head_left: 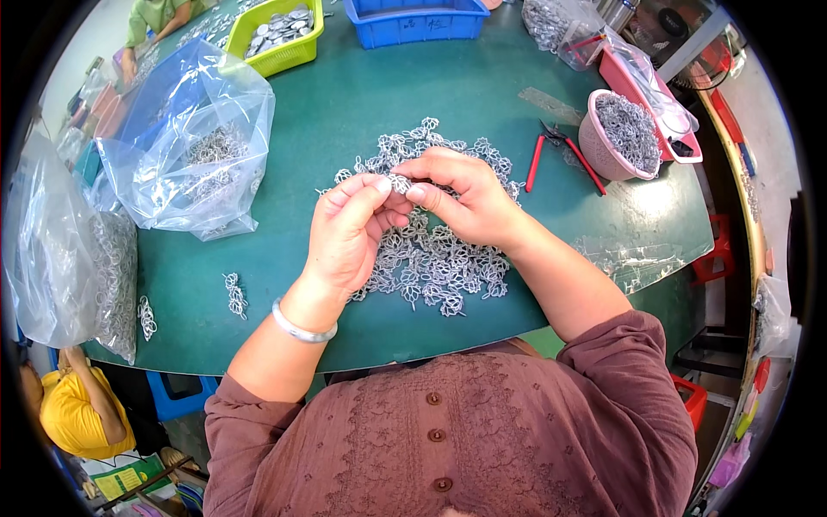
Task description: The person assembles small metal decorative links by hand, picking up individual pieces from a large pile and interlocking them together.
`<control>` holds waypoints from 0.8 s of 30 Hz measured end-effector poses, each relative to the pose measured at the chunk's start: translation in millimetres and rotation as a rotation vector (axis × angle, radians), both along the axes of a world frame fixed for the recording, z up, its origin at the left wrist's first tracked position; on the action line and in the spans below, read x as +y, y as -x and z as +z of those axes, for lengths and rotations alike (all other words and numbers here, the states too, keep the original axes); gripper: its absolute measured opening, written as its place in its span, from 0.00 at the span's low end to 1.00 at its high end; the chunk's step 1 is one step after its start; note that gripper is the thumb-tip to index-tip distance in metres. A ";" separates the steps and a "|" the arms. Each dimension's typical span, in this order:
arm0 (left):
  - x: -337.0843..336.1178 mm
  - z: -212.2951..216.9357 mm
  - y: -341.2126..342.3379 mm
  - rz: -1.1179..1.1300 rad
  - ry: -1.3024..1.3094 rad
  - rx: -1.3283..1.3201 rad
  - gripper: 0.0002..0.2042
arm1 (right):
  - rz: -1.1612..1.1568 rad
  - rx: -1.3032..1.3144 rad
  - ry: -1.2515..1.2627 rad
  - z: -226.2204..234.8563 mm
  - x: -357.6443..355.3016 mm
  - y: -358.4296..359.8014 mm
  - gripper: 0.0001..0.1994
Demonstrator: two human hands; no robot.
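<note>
The left hand [349,224] and right hand [469,196] pinch a silver wire piece [400,183] over a heap [431,265]; pliers [583,164] lie right, a clear bag [185,142] left.

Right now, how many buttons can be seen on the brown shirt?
3: one button nearest the table, one in the middle, one nearest the picture's lower edge. Others may be hidden.

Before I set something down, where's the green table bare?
Bare tabletop lies between the blue bin and the wire-piece pile; another patch separates that pile from the open plastic bag. It's crowded around the left hand and right hand, and at right around the pliers and round pink basket.
</note>
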State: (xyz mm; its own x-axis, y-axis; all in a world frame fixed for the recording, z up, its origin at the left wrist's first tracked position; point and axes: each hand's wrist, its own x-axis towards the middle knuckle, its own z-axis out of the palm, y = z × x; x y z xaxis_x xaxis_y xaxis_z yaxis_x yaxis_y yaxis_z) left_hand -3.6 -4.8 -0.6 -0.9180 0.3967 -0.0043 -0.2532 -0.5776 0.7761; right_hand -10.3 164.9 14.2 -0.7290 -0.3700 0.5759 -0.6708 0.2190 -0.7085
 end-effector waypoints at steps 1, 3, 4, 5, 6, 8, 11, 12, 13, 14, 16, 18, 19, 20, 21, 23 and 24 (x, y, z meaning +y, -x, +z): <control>-0.1 0.2 -0.1 -0.002 -0.001 -0.001 0.05 | 0.006 -0.002 0.007 0.2 -0.2 0.0 0.08; 0.2 0.0 -0.3 0.004 -0.002 -0.002 0.05 | 0.008 -0.022 0.013 0.8 -0.5 -0.7 0.07; 0.4 -0.1 -0.2 0.008 -0.004 -0.003 0.05 | 0.008 -0.043 0.018 1.3 -0.5 -1.2 0.07; 0.4 0.0 -0.3 0.007 -0.004 -0.004 0.05 | 0.008 -0.043 0.018 2.6 -0.4 -1.7 0.07; 0.4 0.0 -0.3 0.010 -0.004 -0.008 0.05 | 0.008 -0.068 0.007 4.3 -0.1 -2.3 0.08; 0.2 -0.3 -0.6 0.014 -0.003 -0.012 0.05 | 0.010 -0.093 -0.002 4.5 -0.1 -2.5 0.08; 0.3 -0.3 -0.8 0.019 -0.002 -0.015 0.05 | 0.016 -0.114 0.003 3.6 -0.4 -2.3 0.08; 0.3 -0.3 -0.8 0.020 0.000 -0.015 0.05 | 0.019 -0.116 0.009 3.2 -0.4 -2.2 0.08; 0.6 -0.2 -0.7 0.020 0.001 -0.014 0.04 | 0.021 -0.118 0.015 3.0 -0.3 -2.1 0.08; 0.7 -0.3 -0.5 0.019 0.001 -0.014 0.04 | 0.020 -0.118 0.015 2.7 -0.1 -2.0 0.08; 0.7 -0.7 -0.3 0.017 0.009 -0.008 0.04 | 0.038 -0.122 0.029 2.1 0.0 -1.7 0.08; 0.3 -1.4 0.2 0.016 0.008 -0.004 0.04 | 0.037 -0.136 0.029 3.1 0.0 -2.1 0.08; 0.3 -1.4 0.3 0.014 0.007 0.000 0.04 | 0.036 -0.151 0.027 3.5 0.1 -2.3 0.08; 0.5 -1.2 0.1 0.014 0.007 0.000 0.04 | 0.036 -0.151 0.028 2.6 0.2 -2.1 0.08; 0.8 -0.7 -0.3 0.024 0.010 -0.005 0.04 | 0.038 -0.151 0.044 0.8 0.2 -1.6 0.08; 0.2 0.1 -0.3 0.035 0.013 -0.009 0.05 | 0.042 -0.150 0.061 1.1 0.1 -2.7 0.08; -0.6 0.3 0.1 0.070 0.036 0.021 0.04 | 0.075 -0.369 0.156 3.0 0.3 -5.3 0.09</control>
